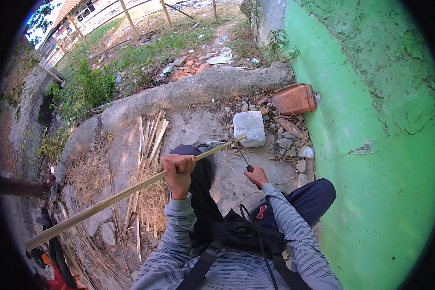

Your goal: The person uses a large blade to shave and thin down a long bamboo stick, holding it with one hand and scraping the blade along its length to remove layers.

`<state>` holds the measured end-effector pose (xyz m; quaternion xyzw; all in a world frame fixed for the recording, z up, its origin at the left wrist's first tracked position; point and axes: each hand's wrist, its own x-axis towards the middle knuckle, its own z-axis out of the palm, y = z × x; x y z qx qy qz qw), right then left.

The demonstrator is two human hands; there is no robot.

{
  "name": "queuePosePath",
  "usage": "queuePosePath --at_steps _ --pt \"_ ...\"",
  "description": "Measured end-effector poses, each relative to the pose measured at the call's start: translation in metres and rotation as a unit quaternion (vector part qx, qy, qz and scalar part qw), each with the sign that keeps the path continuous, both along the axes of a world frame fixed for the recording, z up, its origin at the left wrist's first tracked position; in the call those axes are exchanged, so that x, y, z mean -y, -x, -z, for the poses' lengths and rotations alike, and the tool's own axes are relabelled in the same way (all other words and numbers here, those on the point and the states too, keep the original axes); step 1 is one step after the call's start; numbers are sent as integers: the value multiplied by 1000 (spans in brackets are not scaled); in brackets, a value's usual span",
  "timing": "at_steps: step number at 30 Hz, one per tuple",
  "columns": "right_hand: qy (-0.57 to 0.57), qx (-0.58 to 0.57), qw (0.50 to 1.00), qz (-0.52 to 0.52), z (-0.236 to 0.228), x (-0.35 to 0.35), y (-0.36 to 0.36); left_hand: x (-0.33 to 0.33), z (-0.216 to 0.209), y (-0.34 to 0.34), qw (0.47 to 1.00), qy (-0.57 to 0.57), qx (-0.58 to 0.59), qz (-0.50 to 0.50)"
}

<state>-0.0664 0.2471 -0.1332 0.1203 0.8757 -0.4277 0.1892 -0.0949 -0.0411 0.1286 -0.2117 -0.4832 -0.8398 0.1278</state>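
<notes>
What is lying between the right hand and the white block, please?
In the head view, a dark-handled knife, held in the right hand, reaches toward the white block; its blade crosses the wooden strip near the block.

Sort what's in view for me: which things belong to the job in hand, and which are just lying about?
Job in hand:
- long pale strip, in the left hand
- dark-handled blade, in the right hand
- probably the split strips and white block

Lying about, it seems:
- orange ribbed block by the green wall
- stone rubble
</notes>
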Motion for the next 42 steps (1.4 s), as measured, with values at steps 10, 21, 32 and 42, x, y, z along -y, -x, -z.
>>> queuePosePath --at_steps 10,21,32,42 --pt "-16 -51 998 -15 12 12 -1 5 6 -14 999 -23 26 -37" --pt "-4 -91 995 -45 17 13 -4 6 7 -14 999 -10 22 -30" --pt "-26 28 998 54 43 0 0 0 5 -13 1000 -3 19 -13" --pt "-3 -109 994 -31 36 0 -13 -16 -3 -11 999 44 -19 -14"
